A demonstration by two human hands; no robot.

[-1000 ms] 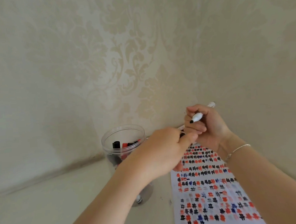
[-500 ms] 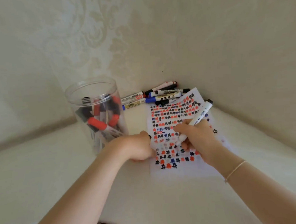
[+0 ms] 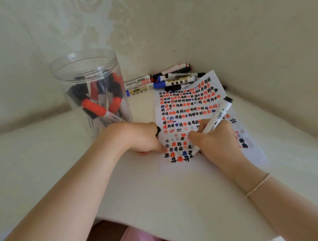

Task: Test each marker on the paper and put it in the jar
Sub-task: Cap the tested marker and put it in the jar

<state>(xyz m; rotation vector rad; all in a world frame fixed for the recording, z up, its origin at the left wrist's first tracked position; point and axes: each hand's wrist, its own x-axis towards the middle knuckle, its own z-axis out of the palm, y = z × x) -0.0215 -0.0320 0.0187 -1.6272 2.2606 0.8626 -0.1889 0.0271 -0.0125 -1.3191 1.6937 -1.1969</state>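
Marker point(image 3: 213, 123) gripped in right hand point(image 3: 216, 139), tip on paper point(image 3: 205, 100) low down. Left hand point(image 3: 140, 138) curled round cap point(image 3: 158, 130), pinning sheet. Jar point(image 3: 91, 91) just beside left hand; elbowing risks toppling it. Slack pinning, sheet slips, mark smears.

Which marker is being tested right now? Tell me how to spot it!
Find the clear jar on the left, then look right to the paper covered in red, black and blue marks. On its lower part, the right hand holds a white marker with its tip down on the sheet. Unlike the markers piled behind the paper, it is slanted and uncapped.
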